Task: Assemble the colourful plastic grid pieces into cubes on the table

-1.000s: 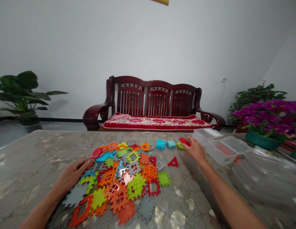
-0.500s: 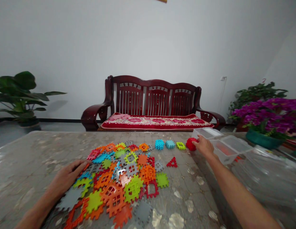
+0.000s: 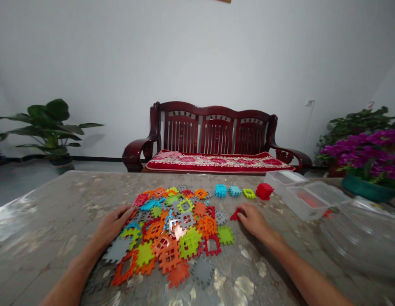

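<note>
My left hand [image 3: 116,221] lies against the left edge of a spread pile of toothed plastic building tiles [image 3: 172,225]. Its fingers are loosely stretched, touching the tiles near an orange one. On the right, my right hand [image 3: 255,221] has its thumb and fingers closed on a red triangular tile [image 3: 235,215], low over the table. Behind it stand a blue stack [image 3: 221,191], a lighter blue stack [image 3: 235,191], a yellow-green square frame [image 3: 249,193] and a red stack [image 3: 264,191], in a row.
Clear plastic boxes [image 3: 306,204] and a large transparent cover [image 3: 363,238] occupy the right side of the marbled table [image 3: 63,204]. A teal pot of purple flowers [image 3: 369,187] stands behind them. Across the table is a wooden bench [image 3: 213,127]; a leafy plant [image 3: 54,127] stands left.
My right hand has left the red stack, come nearer and closed on the red triangular tile. My left hand stays at the pile. The whole view has shifted slightly.
</note>
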The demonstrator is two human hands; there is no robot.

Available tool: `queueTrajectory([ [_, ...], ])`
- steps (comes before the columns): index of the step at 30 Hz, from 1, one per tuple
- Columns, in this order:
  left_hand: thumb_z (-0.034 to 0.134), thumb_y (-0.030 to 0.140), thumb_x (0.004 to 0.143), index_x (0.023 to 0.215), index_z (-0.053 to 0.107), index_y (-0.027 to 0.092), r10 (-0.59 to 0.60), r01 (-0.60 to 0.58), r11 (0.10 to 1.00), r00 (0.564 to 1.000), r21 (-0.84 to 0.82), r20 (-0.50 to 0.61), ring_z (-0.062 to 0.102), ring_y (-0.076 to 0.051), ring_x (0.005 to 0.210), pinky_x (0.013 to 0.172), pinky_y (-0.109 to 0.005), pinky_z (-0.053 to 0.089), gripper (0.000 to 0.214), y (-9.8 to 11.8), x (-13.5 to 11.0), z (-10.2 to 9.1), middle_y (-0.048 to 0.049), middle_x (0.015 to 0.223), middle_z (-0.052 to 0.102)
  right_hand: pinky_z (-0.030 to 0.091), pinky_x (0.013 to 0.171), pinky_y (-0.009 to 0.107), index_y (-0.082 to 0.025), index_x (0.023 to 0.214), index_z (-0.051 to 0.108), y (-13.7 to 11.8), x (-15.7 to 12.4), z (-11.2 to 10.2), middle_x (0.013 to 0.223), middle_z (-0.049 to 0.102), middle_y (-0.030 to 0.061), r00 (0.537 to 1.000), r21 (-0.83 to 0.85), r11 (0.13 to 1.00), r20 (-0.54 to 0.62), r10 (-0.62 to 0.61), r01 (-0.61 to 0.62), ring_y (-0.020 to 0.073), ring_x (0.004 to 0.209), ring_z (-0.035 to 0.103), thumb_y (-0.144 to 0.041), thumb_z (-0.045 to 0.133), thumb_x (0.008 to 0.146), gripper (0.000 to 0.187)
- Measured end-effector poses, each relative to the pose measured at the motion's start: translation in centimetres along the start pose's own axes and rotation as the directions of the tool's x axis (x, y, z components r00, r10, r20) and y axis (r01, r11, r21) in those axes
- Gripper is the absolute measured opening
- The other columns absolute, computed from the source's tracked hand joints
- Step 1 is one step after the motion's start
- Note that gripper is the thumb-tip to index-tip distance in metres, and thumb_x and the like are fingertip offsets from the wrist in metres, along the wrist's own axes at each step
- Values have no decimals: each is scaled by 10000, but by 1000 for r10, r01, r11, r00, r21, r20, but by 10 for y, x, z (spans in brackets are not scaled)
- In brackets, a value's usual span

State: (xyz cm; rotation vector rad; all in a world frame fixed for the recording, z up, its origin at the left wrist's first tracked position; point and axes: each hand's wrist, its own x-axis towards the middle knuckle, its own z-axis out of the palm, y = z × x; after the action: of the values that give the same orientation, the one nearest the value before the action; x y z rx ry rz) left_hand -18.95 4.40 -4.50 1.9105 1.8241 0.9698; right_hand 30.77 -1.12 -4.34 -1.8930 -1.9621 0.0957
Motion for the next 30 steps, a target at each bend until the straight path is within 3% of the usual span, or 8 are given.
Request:
queueTrajectory([
  [7, 368, 702, 844, 1156, 724, 179, 96, -94, 990, 995, -107, 14, 626, -283, 1227, 1110, -423, 445, 705, -4, -1, 6, -124, 1269, 711, 457, 1021, 337, -208, 1097, 731, -37, 5, 9, 1170, 728, 67, 989, 186, 975, 59, -136, 123, 208, 1113, 644, -122, 469, 827, 386],
  [12, 318, 625, 913, 1351, 629, 162, 156, -152, 987, 983, -45, 101, 502, -279, 1388, 1193, -458, 350, 710, 2, -3, 14, -122, 1471, 581, 434, 1064, 395, -166, 1168, 710, -52, 16, 22, 1244, 705, 121, 996, 251, 964, -35, -87, 93, 250, 1178, 623, -256, 500, 882, 366],
  [17, 302, 602, 943, 1410, 592, 189, 208, -210, 978, 965, -3, 161, 433, -265, 1444, 1228, -460, 295, 688, 12, -6, 26, -71, 1505, 550, 461, 1012, 424, -189, 1125, 738, -60, 16, 39, 1172, 739, 109, 989, 375, 916, -34, -141, 144, 272, 1109, 648, -414, 465, 916, 411],
  [23, 297, 627, 934, 1399, 601, 173, 197, -186, 980, 960, -71, 198, 468, -264, 1419, 1221, -456, 310, 718, 27, -11, 33, -84, 1504, 550, 478, 964, 408, -213, 963, 771, -45, 15, 35, 1049, 769, 102, 989, 443, 894, -151, -3, 70, 283, 1028, 674, -507, 416, 895, 466],
  [27, 242, 637, 945, 1248, 707, 214, 148, -140, 986, 985, -91, 92, 583, -265, 1303, 1166, -427, 390, 698, 25, 4, 20, -63, 1362, 678, 494, 924, 395, -214, 906, 771, -34, 17, 34, 1018, 776, 100, 978, 504, 863, -180, 104, 1, 290, 994, 687, -549, 414, 869, 490],
  [30, 230, 634, 936, 1253, 695, 200, 97, -98, 994, 995, -55, -25, 554, -258, 1337, 1183, -407, 355, 710, 12, 29, 11, -77, 1376, 666, 503, 906, 388, -215, 891, 770, -31, 20, 38, 1000, 782, 98, 969, 577, 816, -179, 170, -36, 293, 985, 695, -586, 432, 841, 504],
])
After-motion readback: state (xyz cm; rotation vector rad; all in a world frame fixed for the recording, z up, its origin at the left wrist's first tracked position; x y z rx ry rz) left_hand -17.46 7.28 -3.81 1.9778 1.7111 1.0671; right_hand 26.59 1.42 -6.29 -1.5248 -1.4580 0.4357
